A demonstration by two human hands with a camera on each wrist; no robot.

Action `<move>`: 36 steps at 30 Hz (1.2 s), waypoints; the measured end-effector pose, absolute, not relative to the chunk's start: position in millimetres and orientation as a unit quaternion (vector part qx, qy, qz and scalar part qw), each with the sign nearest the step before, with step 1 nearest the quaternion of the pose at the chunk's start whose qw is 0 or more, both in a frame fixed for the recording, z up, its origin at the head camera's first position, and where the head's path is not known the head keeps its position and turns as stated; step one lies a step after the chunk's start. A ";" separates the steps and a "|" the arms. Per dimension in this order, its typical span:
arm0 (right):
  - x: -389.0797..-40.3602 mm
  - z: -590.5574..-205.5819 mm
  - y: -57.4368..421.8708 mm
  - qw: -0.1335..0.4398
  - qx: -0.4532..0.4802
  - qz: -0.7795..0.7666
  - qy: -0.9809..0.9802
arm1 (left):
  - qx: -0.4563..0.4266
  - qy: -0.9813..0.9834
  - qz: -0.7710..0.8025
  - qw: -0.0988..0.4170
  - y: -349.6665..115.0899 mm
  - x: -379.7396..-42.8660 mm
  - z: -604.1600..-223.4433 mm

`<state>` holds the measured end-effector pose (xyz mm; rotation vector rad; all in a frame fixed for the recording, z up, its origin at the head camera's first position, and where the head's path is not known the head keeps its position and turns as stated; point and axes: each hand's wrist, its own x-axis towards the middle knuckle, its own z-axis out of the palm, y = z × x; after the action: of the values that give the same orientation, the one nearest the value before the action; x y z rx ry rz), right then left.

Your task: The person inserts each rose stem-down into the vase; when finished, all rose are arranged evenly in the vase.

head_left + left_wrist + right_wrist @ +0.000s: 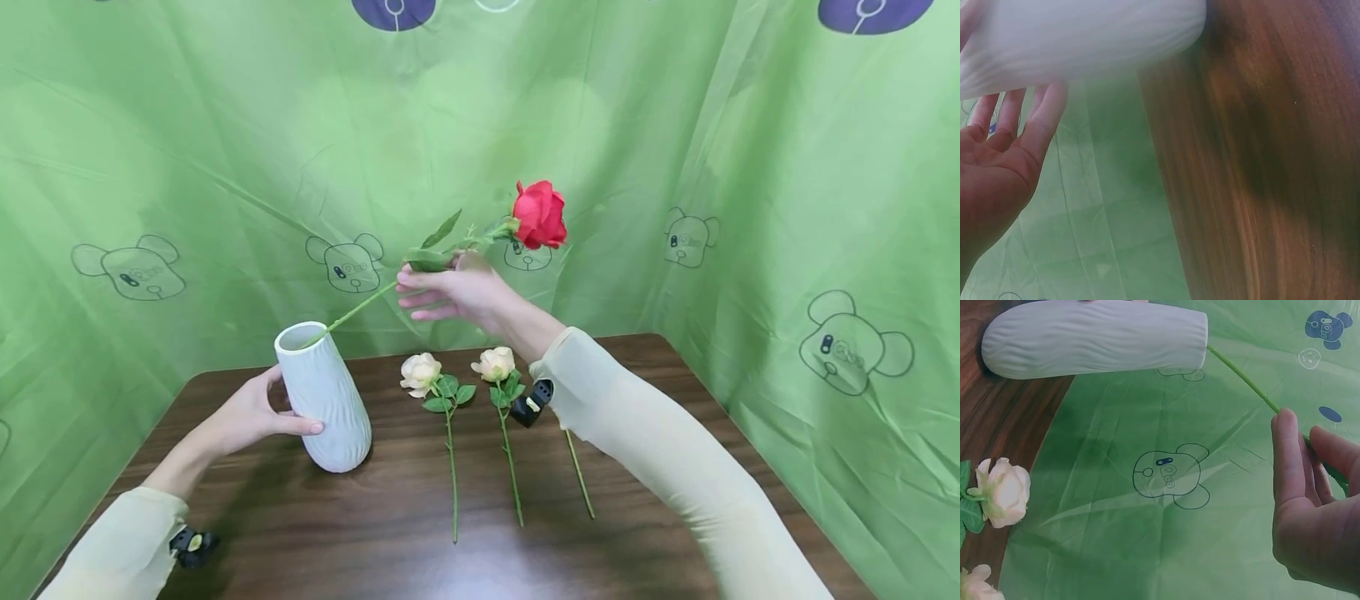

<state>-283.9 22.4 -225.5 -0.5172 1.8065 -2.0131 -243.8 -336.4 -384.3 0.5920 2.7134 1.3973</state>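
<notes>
A white vase (327,408) with a wavy surface stands on the table, its mouth to the upper left in the head view. My left hand (258,410) holds its side, thumb across the front and fingers behind. With my right hand (461,292) I pinch the green stem of a red rose (540,215) beside its leaves. The bloom hangs to the right, past the wrist, and the lower stem (1241,375) slants down into the vase's mouth. How deep the stem end sits inside is hidden.
Two cream roses (421,374) (494,364) lie on the brown wooden table (390,517), stems toward me. Right of them a third stem (579,475) shows; its top is hidden by my right sleeve. A green curtain (247,125) with bear drawings surrounds the table's back and sides.
</notes>
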 end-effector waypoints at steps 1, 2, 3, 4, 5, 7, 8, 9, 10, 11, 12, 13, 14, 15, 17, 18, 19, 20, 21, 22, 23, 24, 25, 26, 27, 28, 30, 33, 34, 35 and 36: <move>-284.8 -224.1 20.3 0.191 -0.184 -0.718 0.643 | 0.191 0.872 0.450 0.017 -336.2 -243.8 -383.6; -286.0 -223.2 17.9 0.189 -0.184 -0.721 0.641 | 0.191 0.872 0.449 0.017 -336.3 -244.3 -383.4; -286.8 -222.9 15.3 0.185 -0.186 -0.721 0.641 | 0.191 0.874 0.446 0.016 -336.2 -244.5 -383.3; -287.5 -223.0 12.3 0.181 -0.187 -0.723 0.640 | 0.191 0.876 0.443 0.015 -336.0 -244.6 -383.4; -287.8 -223.2 8.8 0.179 -0.187 -0.725 0.638 | 0.191 0.877 0.442 0.015 -335.8 -244.6 -383.7; -287.8 -224.2 0.9 0.176 -0.191 -0.728 0.634 | 0.190 0.878 0.438 0.014 -335.4 -244.1 -384.2; -287.5 -224.7 -3.4 0.175 -0.194 -0.727 0.635 | 0.189 0.879 0.438 0.012 -335.4 -243.7 -384.5; -287.0 -225.2 -7.4 0.176 -0.197 -0.727 0.633 | 0.188 0.879 0.438 0.011 -335.5 -243.2 -384.7; -286.5 -225.9 -11.5 0.175 -0.199 -0.730 0.630 | 0.187 0.878 0.441 0.012 -335.6 -242.8 -384.9; -285.9 -226.8 -15.4 0.176 -0.202 -0.731 0.628 | 0.187 0.877 0.443 0.012 -335.7 -242.4 -385.1; -285.1 -227.7 -19.0 0.175 -0.205 -0.732 0.625 | 0.186 0.876 0.444 0.012 -335.8 -242.1 -385.3; -284.4 -228.9 -22.5 0.173 -0.206 -0.735 0.622 | 0.187 0.875 0.446 0.012 -336.0 -241.8 -385.6; -283.5 -230.2 -25.8 0.173 -0.206 -0.738 0.619 | 0.187 0.875 0.446 0.012 -336.2 -241.7 -385.8; -282.8 -231.5 -28.9 0.171 -0.204 -0.743 0.614 | 0.189 0.874 0.448 0.013 -336.3 -241.6 -386.1; -281.2 -234.1 -34.5 0.165 -0.203 -0.751 0.606 | 0.190 0.872 0.451 0.014 -336.4 -241.6 -386.8; -280.6 -235.2 -36.9 0.161 -0.204 -0.755 0.602 | 0.190 0.872 0.452 0.014 -336.4 -241.5 -387.2; -280.3 -236.4 -39.1 0.156 -0.206 -0.759 0.598 | 0.190 0.871 0.453 0.015 -336.3 -241.5 -387.5; -280.1 -237.3 -41.1 0.152 -0.205 -0.764 0.592 | 0.189 0.870 0.454 0.016 -336.3 -241.5 -387.7; -280.1 -238.3 -42.8 0.146 -0.207 -0.768 0.588 | 0.189 0.870 0.456 0.017 -336.3 -241.4 -387.9; -280.4 -239.1 -44.7 0.141 -0.209 -0.771 0.585 | 0.189 0.869 0.457 0.018 -336.2 -241.3 -388.0; -280.7 -240.0 -46.5 0.134 -0.210 -0.773 0.584 | 0.189 0.869 0.457 0.017 -336.2 -241.3 -388.0; -281.6 -241.0 -48.7 0.128 -0.212 -0.775 0.581 | 0.190 0.869 0.458 0.018 -336.2 -241.3 -388.1; -282.6 -242.2 -50.9 0.121 -0.212 -0.777 0.580 | 0.190 0.868 0.458 0.018 -336.2 -241.4 -388.1; -283.5 -243.3 -53.5 0.116 -0.211 -0.779 0.580 | 0.191 0.868 0.458 0.018 -336.3 -241.5 -388.2; -284.2 -244.3 -56.2 0.112 -0.211 -0.779 0.580 | 0.192 0.868 0.459 0.018 -336.4 -241.7 -388.3; -284.8 -245.2 -59.1 0.109 -0.210 -0.780 0.580 | 0.192 0.868 0.457 0.018 -336.6 -241.9 -388.4; -285.2 -246.6 -65.0 0.110 -0.206 -0.782 0.578 | 0.192 0.869 0.456 0.016 -337.1 -242.3 -388.7; -284.0 -247.5 -72.9 0.115 -0.212 -0.776 0.583 | 0.191 0.871 0.453 0.015 -337.5 -242.6 -388.6; -283.4 -247.6 -75.1 0.113 -0.217 -0.772 0.587 | 0.191 0.871 0.453 0.014 -337.6 -242.6 -388.4; -282.7 -247.6 -76.9 0.110 -0.223 -0.766 0.593 | 0.191 0.871 0.453 0.015 -337.5 -242.5 -388.1; -282.5 -247.8 -78.5 0.106 -0.233 -0.759 0.599 | 0.191 0.870 0.454 0.015 -337.5 -242.5 -387.7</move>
<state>-282.5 -78.5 -247.8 -0.6878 1.7646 -2.2344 -242.5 -337.5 -387.7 0.5933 2.7083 1.4121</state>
